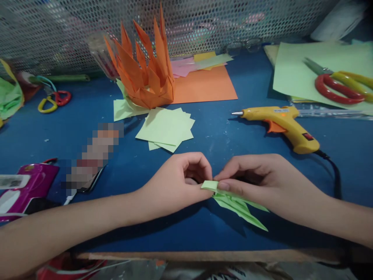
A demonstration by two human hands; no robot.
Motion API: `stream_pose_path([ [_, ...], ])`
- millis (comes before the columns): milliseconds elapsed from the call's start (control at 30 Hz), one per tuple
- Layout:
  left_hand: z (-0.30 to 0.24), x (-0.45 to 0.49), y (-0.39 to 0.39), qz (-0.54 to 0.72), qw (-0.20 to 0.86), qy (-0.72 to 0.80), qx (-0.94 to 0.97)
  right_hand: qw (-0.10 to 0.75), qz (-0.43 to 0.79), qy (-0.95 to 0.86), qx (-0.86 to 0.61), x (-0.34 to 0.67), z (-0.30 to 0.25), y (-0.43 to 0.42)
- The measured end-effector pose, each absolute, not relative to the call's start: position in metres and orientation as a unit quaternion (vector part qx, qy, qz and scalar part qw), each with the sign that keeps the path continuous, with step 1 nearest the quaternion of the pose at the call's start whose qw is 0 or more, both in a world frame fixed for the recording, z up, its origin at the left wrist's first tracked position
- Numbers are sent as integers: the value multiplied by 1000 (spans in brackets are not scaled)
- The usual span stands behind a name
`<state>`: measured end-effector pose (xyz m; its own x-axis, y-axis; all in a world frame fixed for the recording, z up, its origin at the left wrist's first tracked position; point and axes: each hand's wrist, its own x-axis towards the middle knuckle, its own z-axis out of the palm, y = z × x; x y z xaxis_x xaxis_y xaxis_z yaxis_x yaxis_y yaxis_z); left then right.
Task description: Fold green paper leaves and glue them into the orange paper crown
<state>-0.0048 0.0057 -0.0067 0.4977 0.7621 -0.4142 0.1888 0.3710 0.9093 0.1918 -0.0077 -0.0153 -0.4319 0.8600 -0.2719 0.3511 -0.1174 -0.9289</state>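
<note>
Between my two hands, just above the blue table, is a folded light green paper piece (237, 206) with pointed, leaf-like ends reaching down to the right. My left hand (182, 186) pinches its small folded band from the left, thumb along the near side. From the right, my right hand (259, 182) presses the same band between thumb and fingers. Beyond my hands lies a fanned stack of light green paper squares (167, 126). An orange folded-paper form with tall spikes (150, 83) stands behind the stack.
A yellow hot glue gun (282, 120) lies at right, its cord trailing nearward. Scissors (340, 83) rest on green sheets (294, 66); smaller scissors (55, 99) lie far left. Orange paper (206, 87) is at the back. A phone (90, 179) and a purple object (36, 179) sit left.
</note>
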Motion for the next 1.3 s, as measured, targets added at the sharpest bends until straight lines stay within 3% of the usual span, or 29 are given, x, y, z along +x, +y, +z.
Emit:
stream_pose_path([
  [333, -14, -9, 11, 220, 749, 446, 438, 228, 557, -627, -495, 191, -16, -5],
  [1300, -12, -8, 12, 238, 714, 439, 491, 227, 554, -607, -523, 194, -18, 0],
])
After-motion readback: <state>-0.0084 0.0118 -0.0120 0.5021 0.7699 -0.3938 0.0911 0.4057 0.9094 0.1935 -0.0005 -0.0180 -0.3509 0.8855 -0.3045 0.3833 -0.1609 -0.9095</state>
